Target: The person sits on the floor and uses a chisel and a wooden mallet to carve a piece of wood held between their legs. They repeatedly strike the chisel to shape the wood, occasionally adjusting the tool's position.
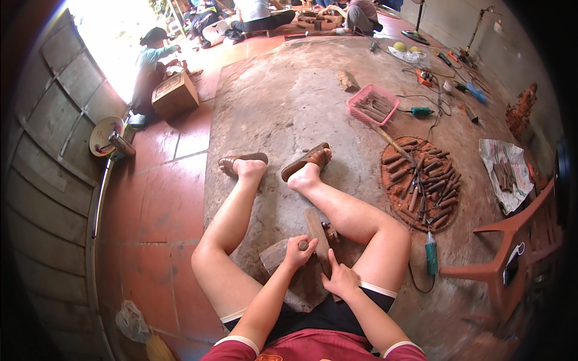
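Observation:
My left hand [296,253] is closed around a rod-like piece whose round brown end [303,245] shows above the fist; the rest of it is hidden. Just left of that fist lies a greyish wooden block [274,256] between my legs. A long flat piece of wood [316,231] slants from beyond my hands back toward my lap. My right hand [342,278] grips it near its close end, with the index finger stretched along its edge. Past the flat wood, beside my right thigh, sits a small dark carved piece [330,233], partly covered.
To the right, a round tray [385,191] holds brown wooden-looking sticks, near a pink basket [373,89], green power tools [431,256] with cords and a brown plastic chair [512,240]. A person [153,63] crouches by a box [176,95] far left; others sit at the back.

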